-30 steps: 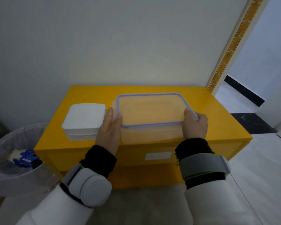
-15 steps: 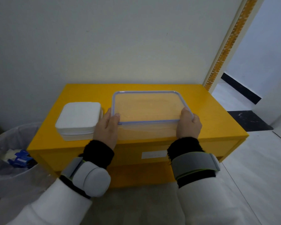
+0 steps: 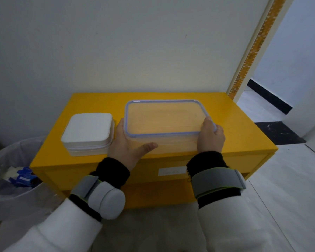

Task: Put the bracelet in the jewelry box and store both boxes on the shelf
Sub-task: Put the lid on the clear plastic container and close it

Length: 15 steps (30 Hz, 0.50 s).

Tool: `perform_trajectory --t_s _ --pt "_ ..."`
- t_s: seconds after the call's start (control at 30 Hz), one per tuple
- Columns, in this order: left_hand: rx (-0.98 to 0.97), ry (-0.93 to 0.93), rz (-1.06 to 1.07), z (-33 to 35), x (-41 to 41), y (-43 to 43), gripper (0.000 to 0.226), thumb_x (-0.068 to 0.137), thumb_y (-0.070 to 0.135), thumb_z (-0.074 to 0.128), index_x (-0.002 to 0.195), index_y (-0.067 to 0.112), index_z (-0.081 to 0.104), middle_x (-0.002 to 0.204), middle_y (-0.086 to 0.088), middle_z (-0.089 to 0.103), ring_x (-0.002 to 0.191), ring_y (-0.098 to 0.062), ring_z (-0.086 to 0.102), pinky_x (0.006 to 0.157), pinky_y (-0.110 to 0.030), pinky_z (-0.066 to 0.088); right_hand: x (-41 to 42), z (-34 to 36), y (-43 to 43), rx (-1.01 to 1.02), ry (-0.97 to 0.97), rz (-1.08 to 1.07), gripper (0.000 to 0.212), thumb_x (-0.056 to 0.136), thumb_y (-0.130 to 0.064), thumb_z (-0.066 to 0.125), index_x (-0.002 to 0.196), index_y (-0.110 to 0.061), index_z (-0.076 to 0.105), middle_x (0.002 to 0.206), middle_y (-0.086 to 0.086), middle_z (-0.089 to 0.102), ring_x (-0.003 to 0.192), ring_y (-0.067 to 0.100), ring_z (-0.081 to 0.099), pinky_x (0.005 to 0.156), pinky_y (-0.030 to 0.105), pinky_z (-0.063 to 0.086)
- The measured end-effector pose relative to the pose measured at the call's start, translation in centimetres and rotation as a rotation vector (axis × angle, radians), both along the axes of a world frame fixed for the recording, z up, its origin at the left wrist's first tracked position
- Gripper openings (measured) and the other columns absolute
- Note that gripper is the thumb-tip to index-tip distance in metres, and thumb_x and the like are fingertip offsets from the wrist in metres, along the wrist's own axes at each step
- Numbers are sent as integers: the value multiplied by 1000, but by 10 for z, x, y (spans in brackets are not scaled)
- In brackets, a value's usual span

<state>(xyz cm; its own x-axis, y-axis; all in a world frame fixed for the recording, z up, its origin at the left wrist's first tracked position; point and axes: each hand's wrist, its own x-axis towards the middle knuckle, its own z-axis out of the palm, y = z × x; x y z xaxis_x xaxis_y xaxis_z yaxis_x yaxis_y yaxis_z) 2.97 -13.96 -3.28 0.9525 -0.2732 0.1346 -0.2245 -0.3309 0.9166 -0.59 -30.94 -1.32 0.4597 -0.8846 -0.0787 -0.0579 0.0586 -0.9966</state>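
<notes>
Here, both hands hold a clear plastic box (image 3: 164,124) with a blue-edged lid, which sits on the top of a yellow shelf (image 3: 235,128) set against a pale wall. The left hand (image 3: 127,144) is wrapped around the box's near left corner, its palm against the left side and its thumb laid along the front wall. The right hand (image 3: 211,137) grips the near right corner, fingers curled over the lid's rim. Through the clear walls only the yellow of the shelf shows; whether anything lies inside cannot be told. Just beyond the left hand, on its outer side, a closed white box (image 3: 88,133) rests on the same yellow top, close to the clear box but with the left hand between them. The bracelet is not visible anywhere. Both wrists wear black cuffs and grey straps over white sleeves. Further out past the left arm, on the floor, stands a bin (image 3: 9,179) lined with a clear bag, with some blue and white scraps in it. Past the right hand, an open doorway shows a pale floor.
</notes>
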Motion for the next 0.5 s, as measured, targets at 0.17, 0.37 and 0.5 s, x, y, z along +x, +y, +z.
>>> perform_trajectory --t_s 0.17,0.37,0.5 --pt "-41 -12 -19 0 4 -1 105 52 53 68 142 18 26 139 -5 47 119 -17 46 97 -29 38 -1 1 1 3 2 4 45 94 -35 43 126 -4 49 100 7 50 88 23 46 55 26 34" --pt "-20 18 -22 -1 9 1 102 65 41 73 147 18 17 147 -4 39 131 -21 41 109 -42 38 -4 7 -5 53 17 34 46 93 -42 42 115 -3 54 78 2 47 72 18 42 52 27 30" --pt "-86 136 71 2 11 -1 98 77 50 55 149 17 -3 160 -5 12 144 -23 22 116 -44 26 -5 10 -13 88 43 59 52 93 -46 39 119 -3 54 95 8 51 82 22 45 64 30 35"
